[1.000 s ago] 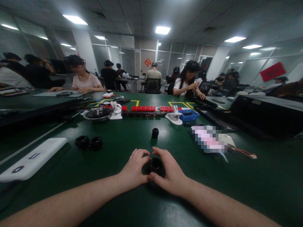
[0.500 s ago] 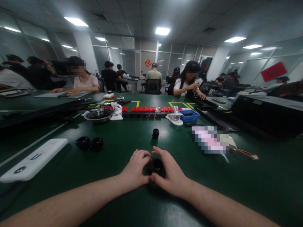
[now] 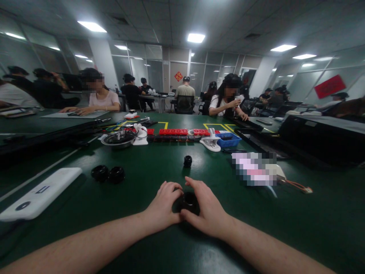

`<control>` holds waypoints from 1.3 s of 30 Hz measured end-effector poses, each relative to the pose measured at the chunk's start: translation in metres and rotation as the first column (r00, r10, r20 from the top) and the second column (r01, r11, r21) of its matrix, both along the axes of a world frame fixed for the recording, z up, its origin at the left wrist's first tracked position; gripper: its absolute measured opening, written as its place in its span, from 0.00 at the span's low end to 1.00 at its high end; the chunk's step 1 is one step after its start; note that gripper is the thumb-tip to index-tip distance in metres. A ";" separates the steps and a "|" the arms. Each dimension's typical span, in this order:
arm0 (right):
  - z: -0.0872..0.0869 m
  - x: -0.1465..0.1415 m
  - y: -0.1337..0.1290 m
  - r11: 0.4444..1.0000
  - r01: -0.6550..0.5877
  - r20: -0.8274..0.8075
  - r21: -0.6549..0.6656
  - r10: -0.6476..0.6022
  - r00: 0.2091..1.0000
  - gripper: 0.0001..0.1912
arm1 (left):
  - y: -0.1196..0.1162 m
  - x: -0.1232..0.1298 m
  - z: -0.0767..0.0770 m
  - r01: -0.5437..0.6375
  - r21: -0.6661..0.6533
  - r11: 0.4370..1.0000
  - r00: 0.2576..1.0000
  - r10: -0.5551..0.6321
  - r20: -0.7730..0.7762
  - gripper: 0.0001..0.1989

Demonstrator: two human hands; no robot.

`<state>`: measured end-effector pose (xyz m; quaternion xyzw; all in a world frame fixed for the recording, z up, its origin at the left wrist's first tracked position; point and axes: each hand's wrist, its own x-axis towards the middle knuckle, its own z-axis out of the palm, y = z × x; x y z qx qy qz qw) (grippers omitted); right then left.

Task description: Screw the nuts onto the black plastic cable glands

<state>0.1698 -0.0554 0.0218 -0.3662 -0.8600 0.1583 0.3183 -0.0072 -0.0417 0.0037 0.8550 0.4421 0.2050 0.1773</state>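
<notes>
Between my two hands, low in the middle of the head view, sits a glossy black ring-shaped piece [image 3: 189,199] with a round opening on top. My right hand [image 3: 203,207] curves around its right side, thumb at the near side and fingers at the far side. From the left, my left hand [image 3: 165,203] closes round it, fingers bent and thumb close to the right thumb. The lower part of the piece is hidden by the hands. Just beyond lies a smaller black round piece [image 3: 187,161]. Off to the left, two similar black pieces [image 3: 99,173] sit side by side.
A white power bank [image 3: 42,194] lies at the left. Farther back are a metal bowl [image 3: 118,141], a white clip [image 3: 211,140], a blue tray [image 3: 229,140] and red strips [image 3: 173,131]. A blurred-out packet [image 3: 253,169] lies at right. Two people sit across the table.
My right thumb has shifted slightly left over the near side of the black piece. The piece shows a slightly different tilt between my hands; the other things stay put.
</notes>
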 end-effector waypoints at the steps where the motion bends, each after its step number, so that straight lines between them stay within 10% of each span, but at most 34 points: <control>1: -0.001 -0.001 0.000 1.000 0.030 0.004 -0.006 -0.030 1.000 0.36 | 0.000 0.000 0.000 0.001 0.000 1.000 1.000 -0.001 -0.003 0.16; 11: -0.002 0.000 0.000 0.994 -0.101 -0.035 -0.031 0.100 0.994 0.33 | 0.000 0.000 -0.001 0.012 0.011 1.000 1.000 -0.013 0.011 0.21; 18: -0.004 -0.004 0.001 0.992 0.094 0.034 -0.087 -0.091 0.995 0.34 | 0.000 0.000 -0.001 0.007 0.022 1.000 1.000 -0.007 -0.009 0.17; 23: 0.000 -0.002 -0.001 0.997 -0.065 -0.004 -0.036 0.065 0.998 0.32 | -0.001 0.000 -0.001 0.000 0.011 1.000 1.000 0.000 0.014 0.20; 30: -0.001 -0.003 0.001 0.987 0.146 0.006 -0.067 -0.146 0.989 0.34 | -0.003 0.001 0.003 0.002 0.014 1.000 1.000 -0.002 -0.006 0.17; 39: 0.002 0.002 0.001 0.998 0.043 0.005 -0.038 -0.043 0.999 0.37 | -0.002 0.000 0.002 -0.006 -0.002 1.000 1.000 0.006 0.004 0.17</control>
